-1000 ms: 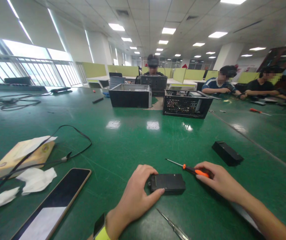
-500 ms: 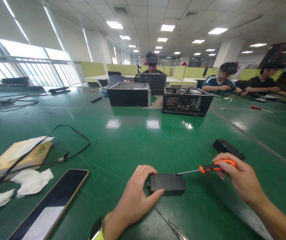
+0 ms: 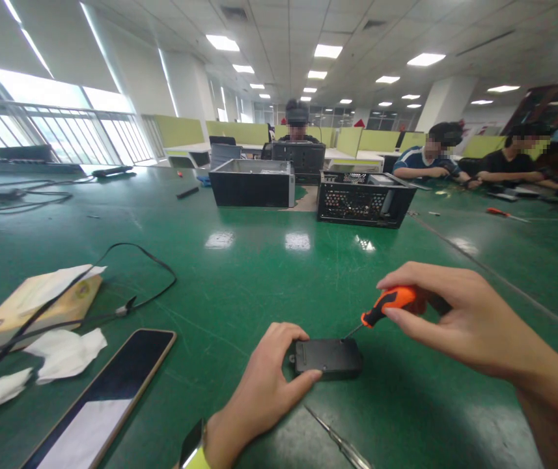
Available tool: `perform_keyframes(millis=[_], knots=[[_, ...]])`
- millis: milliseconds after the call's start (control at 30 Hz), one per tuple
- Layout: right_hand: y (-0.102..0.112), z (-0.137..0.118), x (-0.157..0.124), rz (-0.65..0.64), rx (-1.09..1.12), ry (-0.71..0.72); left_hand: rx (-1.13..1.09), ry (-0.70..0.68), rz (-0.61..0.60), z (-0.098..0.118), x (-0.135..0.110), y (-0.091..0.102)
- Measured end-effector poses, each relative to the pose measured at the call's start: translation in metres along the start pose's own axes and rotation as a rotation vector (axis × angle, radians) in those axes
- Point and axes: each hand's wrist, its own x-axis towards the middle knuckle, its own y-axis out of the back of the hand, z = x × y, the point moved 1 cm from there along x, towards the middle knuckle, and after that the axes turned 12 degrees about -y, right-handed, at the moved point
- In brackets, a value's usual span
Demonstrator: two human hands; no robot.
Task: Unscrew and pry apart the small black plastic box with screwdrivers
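A small black rectangular box (image 3: 331, 358) lies flat on the green table, a mounting tab at its left end. My left hand (image 3: 269, 384) grips its left end between thumb and fingers. In my right hand (image 3: 459, 319) is an orange-and-black screwdriver (image 3: 390, 305), held by the handle and tilted. Its tip meets the top face of the box near the far edge; whether it sits in a screw is too small to tell. Tweezers (image 3: 338, 440) lie on the table just in front of the box.
A phone (image 3: 105, 397), crumpled tissues (image 3: 66, 355), a tissue pack (image 3: 39, 303) and a black cable (image 3: 161, 264) lie at left. Two open computer cases (image 3: 252, 185) (image 3: 364, 202) stand farther back. Another screwdriver (image 3: 501, 213) lies far right. Several people sit across the table.
My right hand has risen and come closer to the box, tilting the screwdriver more steeply. It now covers the second black block on the right. My left hand and the box stay put.
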Motion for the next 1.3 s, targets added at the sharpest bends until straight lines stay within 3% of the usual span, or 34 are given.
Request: perform_keyframes(millis=[133, 333, 533, 700, 1100, 1300], knots=[[-0.010, -0.009, 0.008, 0.100, -0.066, -0.002, -0.002, 0.004, -0.007, 0.000, 0.000, -0.001], [-0.007, 0.002, 0.001, -0.027, -0.040, 0.003, 0.006, 0.005, -0.019, -0.002, 0.001, -0.001], [-0.010, -0.004, -0.001, 0.208, -0.079, -0.036, 0.015, -0.001, -0.013, -0.002, 0.001, 0.000], [-0.021, -0.015, -0.001, 0.081, 0.009, -0.033, 0.021, -0.014, -0.017, -0.003, 0.001, -0.001], [-0.023, -0.014, -0.002, 0.035, 0.021, -0.024, 0.022, -0.012, -0.003, -0.001, 0.000, 0.000], [-0.014, -0.014, -0.007, 0.004, 0.018, 0.072, 0.023, -0.005, -0.002, 0.000, 0.001, 0.000]])
